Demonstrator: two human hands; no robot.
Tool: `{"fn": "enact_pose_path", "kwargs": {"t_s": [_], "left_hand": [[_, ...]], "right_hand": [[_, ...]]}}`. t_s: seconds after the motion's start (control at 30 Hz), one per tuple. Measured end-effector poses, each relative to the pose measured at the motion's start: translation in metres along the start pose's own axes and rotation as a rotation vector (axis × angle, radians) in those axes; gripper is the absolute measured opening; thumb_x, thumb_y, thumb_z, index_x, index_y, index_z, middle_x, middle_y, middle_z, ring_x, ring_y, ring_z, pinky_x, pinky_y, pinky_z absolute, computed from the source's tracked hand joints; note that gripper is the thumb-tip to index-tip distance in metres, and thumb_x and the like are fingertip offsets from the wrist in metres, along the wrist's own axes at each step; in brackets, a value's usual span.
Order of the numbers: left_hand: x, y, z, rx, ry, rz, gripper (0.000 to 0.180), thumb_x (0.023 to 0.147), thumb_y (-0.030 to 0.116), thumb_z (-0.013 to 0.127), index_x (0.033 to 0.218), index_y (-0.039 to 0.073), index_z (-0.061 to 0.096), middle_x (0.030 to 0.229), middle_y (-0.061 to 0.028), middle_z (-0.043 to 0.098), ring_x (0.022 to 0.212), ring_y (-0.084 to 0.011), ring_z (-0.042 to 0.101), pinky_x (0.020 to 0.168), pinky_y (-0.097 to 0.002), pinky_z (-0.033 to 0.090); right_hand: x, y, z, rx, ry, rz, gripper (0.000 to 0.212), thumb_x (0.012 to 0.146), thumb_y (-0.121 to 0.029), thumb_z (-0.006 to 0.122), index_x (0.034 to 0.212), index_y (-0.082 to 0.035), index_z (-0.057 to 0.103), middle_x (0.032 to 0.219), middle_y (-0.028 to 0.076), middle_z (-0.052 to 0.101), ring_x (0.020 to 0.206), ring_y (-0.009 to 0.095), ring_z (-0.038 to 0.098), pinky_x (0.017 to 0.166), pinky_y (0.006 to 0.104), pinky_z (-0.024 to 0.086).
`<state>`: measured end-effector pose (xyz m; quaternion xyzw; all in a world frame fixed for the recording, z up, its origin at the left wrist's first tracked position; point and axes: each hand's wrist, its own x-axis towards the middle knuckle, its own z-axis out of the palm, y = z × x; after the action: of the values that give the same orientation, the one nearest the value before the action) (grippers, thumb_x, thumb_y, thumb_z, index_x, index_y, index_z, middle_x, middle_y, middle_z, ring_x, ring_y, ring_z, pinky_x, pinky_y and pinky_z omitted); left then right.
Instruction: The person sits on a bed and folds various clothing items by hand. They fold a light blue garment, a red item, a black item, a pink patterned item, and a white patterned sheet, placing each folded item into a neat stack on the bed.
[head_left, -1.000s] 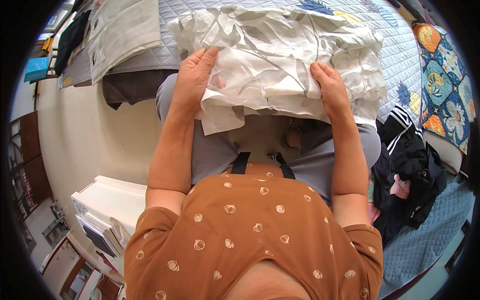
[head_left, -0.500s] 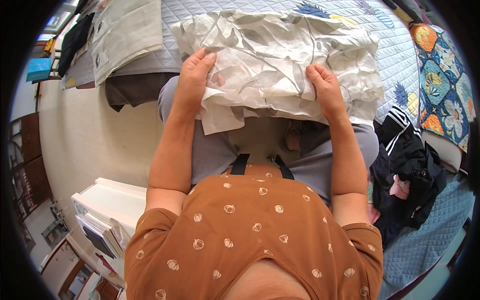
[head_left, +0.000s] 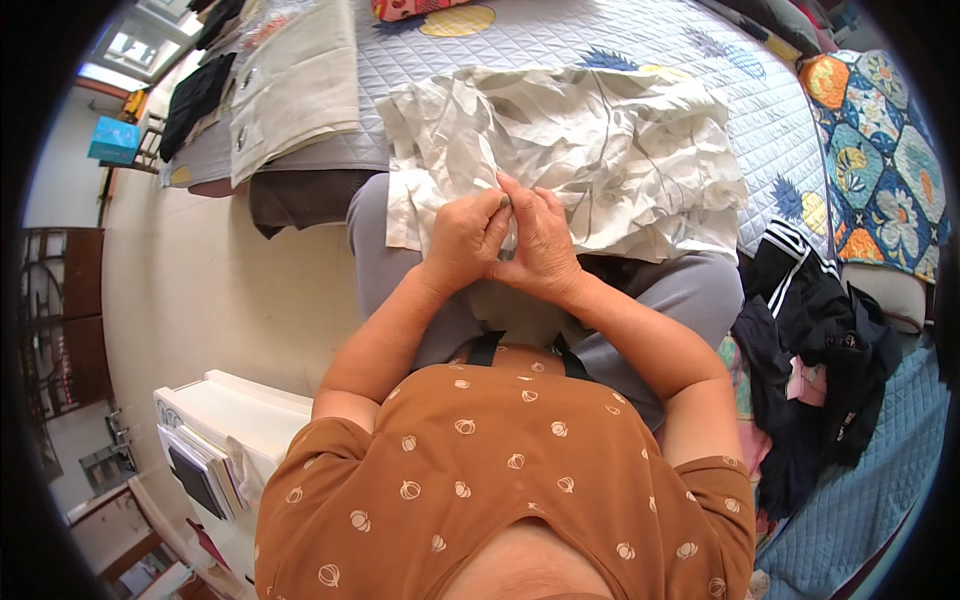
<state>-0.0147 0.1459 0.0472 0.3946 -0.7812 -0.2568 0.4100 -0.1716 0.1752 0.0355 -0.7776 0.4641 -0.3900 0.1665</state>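
One cloth [head_left: 640,140] spans two knees [head_left: 372,235] before the bed [head_left: 580,40]; the left hand [head_left: 463,240] pinches its near side, while the right hand [head_left: 541,243], grip unclear, touches the left. Around: one box [head_left: 114,141], one floral quilt [head_left: 880,170], one clothes pile [head_left: 850,390].

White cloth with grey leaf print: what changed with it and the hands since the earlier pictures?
The right bare hand released its earlier hold and moved left; the left bare hand moved right and nearer the body. They meet at the near edge of the white cloth, more creased now; grip unclear. The black clothes pile stayed.
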Motion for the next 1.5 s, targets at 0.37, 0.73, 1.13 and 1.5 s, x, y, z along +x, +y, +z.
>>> {"fn": "enact_pose_path", "kwargs": {"t_s": [0.37, 0.73, 1.13, 1.5], "left_hand": [[-0.038, 0.027, -0.028, 0.248, 0.352, 0.116, 0.026, 0.088, 0.02, 0.07, 0.105, 0.003, 0.06, 0.106, -0.0163, 0.059, 0.1, -0.0349, 0.054, 0.088, -0.0426, 0.044], [-0.038, 0.018, -0.028, -1.242, 0.253, -0.696, 0.047, 0.104, 0.043, 0.048, 0.132, 0.006, 0.052, 0.122, -0.0098, 0.064, 0.11, -0.0177, 0.063, 0.087, -0.034, 0.053], [-0.073, -0.006, -0.019, -1.023, 0.191, -0.645, 0.028, 0.095, 0.005, 0.06, 0.122, 0.0, 0.059, 0.109, -0.0069, 0.07, 0.093, -0.0139, 0.067, 0.08, -0.0299, 0.056], [-0.076, 0.017, -0.049, -1.1, 0.103, -0.709, 0.03, 0.099, 0.016, 0.051, 0.124, 0.001, 0.058, 0.117, -0.0062, 0.065, 0.104, -0.0151, 0.063, 0.091, -0.0315, 0.05]], "right_hand": [[0.01, -0.004, 0.014, 0.141, 0.098, 0.179, 0.013, 0.077, -0.016, 0.071, 0.085, -0.007, 0.067, 0.077, 0.018, 0.067, 0.074, 0.039, 0.065, 0.062, 0.0427, 0.051], [0.01, -0.015, -0.007, 0.049, -0.039, -0.002, 0.02, 0.078, -0.016, 0.078, 0.092, -0.007, 0.066, 0.079, 0.013, 0.066, 0.071, 0.032, 0.064, 0.065, 0.0364, 0.05], [0.018, -0.006, -0.006, 0.334, 0.167, 0.245, 0.02, 0.086, -0.012, 0.075, 0.104, -0.005, 0.068, 0.077, 0.004, 0.068, 0.068, 0.011, 0.059, 0.063, 0.0282, 0.049], [0.002, -0.053, 0.004, -0.099, 0.0, -0.414, 0.033, 0.075, -0.009, 0.067, 0.107, -0.011, 0.067, 0.099, 0.002, 0.068, 0.084, 0.025, 0.064, 0.07, 0.0365, 0.047]]}}
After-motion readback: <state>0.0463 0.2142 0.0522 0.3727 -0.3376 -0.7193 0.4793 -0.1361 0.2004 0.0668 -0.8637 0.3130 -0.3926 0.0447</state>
